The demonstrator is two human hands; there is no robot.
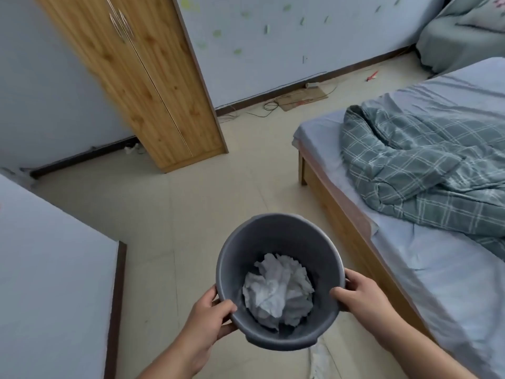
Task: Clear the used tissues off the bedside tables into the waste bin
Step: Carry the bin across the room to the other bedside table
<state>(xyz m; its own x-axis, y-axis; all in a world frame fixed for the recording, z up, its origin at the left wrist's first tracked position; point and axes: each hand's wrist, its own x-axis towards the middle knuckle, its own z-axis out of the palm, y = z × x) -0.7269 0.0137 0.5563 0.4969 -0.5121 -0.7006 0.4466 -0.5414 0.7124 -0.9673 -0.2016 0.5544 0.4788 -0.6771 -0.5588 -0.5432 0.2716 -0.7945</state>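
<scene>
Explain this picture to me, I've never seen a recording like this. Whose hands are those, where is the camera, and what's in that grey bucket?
There is no machine here. A person works with bare hands and wears one wide-angle camera on the head, so you look forward and down much as they do. The wide lens is also why the room's straight lines seem to bend.

The left hand and the right hand each grip the rim of a grey waste bin, thumbs over the edge, and hold it up above the tiled floor. Inside the bin lie crumpled white tissues.

To the right stands a bed with a checked blanket bunched on it. Ahead on the left is a wooden wardrobe. I can make out no bedside table in this view.
</scene>
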